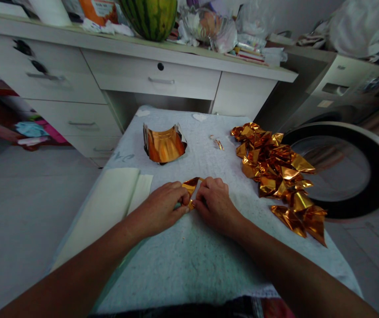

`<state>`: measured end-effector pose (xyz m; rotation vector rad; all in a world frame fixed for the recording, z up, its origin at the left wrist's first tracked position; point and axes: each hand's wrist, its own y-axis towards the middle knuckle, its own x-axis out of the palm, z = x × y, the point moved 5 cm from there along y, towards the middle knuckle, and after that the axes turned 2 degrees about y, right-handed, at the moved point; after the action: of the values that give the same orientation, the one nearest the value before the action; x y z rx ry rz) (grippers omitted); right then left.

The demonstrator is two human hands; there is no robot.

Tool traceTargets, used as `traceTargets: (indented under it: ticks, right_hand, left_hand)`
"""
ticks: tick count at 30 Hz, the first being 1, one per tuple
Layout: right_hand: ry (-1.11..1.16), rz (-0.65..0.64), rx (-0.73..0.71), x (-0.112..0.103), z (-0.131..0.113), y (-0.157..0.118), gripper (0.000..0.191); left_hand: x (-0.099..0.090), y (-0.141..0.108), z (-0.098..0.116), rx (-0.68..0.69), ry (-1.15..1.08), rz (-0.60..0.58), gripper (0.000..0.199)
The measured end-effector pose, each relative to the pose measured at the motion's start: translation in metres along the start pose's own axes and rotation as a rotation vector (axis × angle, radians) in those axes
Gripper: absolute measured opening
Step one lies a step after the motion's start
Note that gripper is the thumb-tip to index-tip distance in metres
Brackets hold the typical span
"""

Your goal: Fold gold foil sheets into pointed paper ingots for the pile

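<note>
My left hand [166, 204] and right hand [218, 206] pinch copper-gold foil [188, 187]. Shiny folded-foil shapes [268, 164] lie heaped; curved copper-gold sheets [165, 148] remain unfolded.

Left hand [166, 206] and right hand [216, 204] pinch gold foil [188, 188] over bench [192, 265]; crinkled foil pieces [270, 184] lie along bench's right edge.

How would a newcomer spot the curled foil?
Find the cloth-covered table in front of the white drawers. Beyond the foil strip in the hands, toward the table's far end, slightly left, lies the curled foil. It has a smooth, broad middle and upturned ends, unlike the crumpled foil heap on the right.
</note>
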<state>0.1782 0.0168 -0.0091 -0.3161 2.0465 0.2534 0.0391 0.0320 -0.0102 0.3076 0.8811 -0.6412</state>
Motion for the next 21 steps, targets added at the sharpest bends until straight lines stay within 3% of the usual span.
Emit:
traceTargets:
  ticks: [21]
  right_hand:
    - [-0.006,0.002,0.016,0.0005,0.0,0.0009,0.013]
  left_hand:
    - [-0.0001,0.0009,-0.0008,0.016,0.001,0.005,0.009]
